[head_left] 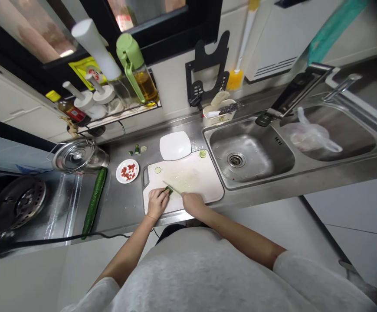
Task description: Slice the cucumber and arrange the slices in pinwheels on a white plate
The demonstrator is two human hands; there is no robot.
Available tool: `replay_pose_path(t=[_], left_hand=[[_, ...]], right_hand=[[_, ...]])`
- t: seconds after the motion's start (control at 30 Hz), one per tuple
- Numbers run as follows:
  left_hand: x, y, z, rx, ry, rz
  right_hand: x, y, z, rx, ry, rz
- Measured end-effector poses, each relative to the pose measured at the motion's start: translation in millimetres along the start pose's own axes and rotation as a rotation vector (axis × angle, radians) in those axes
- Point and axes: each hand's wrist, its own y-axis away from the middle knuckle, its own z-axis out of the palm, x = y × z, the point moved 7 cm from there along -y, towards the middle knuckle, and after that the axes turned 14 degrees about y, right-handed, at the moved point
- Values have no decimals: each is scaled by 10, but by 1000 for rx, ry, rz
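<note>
My left hand presses a short dark-green piece of cucumber against the white cutting board. Closed round a handle, my right hand holds a kitchen knife, its blade pointing up and left beside the cucumber piece. The handle is hidden in my fist. One pale cucumber slice lies at the board's upper left, and a few overlapping slices rest near its upper right corner. Behind the board is a white square plate.
A small plate of red chopped bits stands left of the board, cucumber scraps behind it. Farther left lie a whole cucumber and a lidded steel pot. The sink is at right; an oil bottle stands on the rack.
</note>
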Motion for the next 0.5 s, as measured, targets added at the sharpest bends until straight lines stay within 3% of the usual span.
replay_pose_path(t=[0.13,0.33,0.5], left_hand=[[-1,-11,-57,25,17,-134],[-39,-158,-268,264,105,-330],[51,-489,-242,147,99,-353]], right_hand=[[195,80,-84,86,65,38],[358,167,-142,184,224,17],[372,217,-173,252,272,-20]])
